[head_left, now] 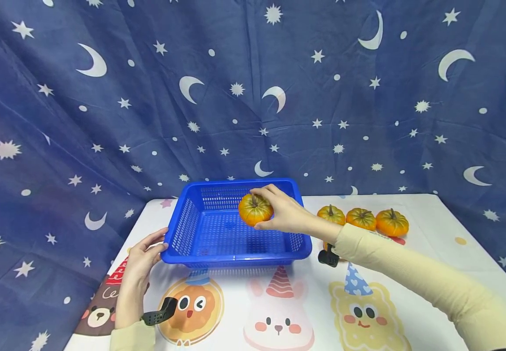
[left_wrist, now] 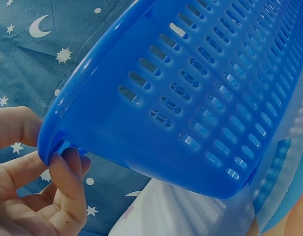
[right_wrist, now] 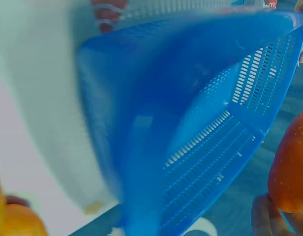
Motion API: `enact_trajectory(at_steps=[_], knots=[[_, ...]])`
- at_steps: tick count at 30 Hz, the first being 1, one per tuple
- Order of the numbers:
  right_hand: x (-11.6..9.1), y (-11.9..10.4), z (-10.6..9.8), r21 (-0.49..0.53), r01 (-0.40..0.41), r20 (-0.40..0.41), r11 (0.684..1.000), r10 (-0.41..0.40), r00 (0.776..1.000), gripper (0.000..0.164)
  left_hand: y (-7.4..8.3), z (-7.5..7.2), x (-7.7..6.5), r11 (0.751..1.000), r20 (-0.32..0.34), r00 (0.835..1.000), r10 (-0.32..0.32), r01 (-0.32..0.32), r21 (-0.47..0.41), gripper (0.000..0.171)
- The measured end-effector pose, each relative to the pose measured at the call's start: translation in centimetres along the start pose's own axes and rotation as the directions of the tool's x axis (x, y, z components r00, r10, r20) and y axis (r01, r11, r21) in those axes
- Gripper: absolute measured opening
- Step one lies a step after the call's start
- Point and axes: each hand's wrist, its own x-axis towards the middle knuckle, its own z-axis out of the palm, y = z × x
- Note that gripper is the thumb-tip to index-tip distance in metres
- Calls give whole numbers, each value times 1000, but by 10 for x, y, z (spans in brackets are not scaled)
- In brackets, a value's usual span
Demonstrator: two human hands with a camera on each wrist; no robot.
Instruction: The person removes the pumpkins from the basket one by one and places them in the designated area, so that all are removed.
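A small orange-and-green pumpkin is held by its side and top in my right hand, over the inside of a blue plastic basket. In the right wrist view, that pumpkin shows at the right edge with fingertips against it. My left hand is at the basket's left front corner. The left wrist view shows its fingers pinching the rim, thumb and fingers on either side. No other pumpkin shows inside the basket.
Right of the basket, a row of pumpkins stands on the white table: one near the basket, one in the middle, one farther right. Another is partly hidden by the right sleeve. A starry blue curtain hangs behind.
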Motion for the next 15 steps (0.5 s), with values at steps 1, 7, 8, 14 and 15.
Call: enact_trajectory(at_steps=[1,7,8,14,15], knots=[[-5,2,-3,4,-1,-6,1000,1,1000,82,0,0,0,1000,2,1000,-2,2,-2,49],[-33,18,-16,18,-34,-41,999,34,999,82,1,0,0,1000,4,1000,-6,6,-3,49],[-37,20,-18,21,-42,-49,999,43,998,82,1,0,0,1000,4,1000,-7,7,-5,49],[-58,34,-30,13,-95,-98,995,96,991,82,0,0,0,1000,7,1000,-20,20,10,50],[-62,37,-32,5,-102,-105,995,102,989,82,-1,0,-1,1000,8,1000,-22,22,13,50]])
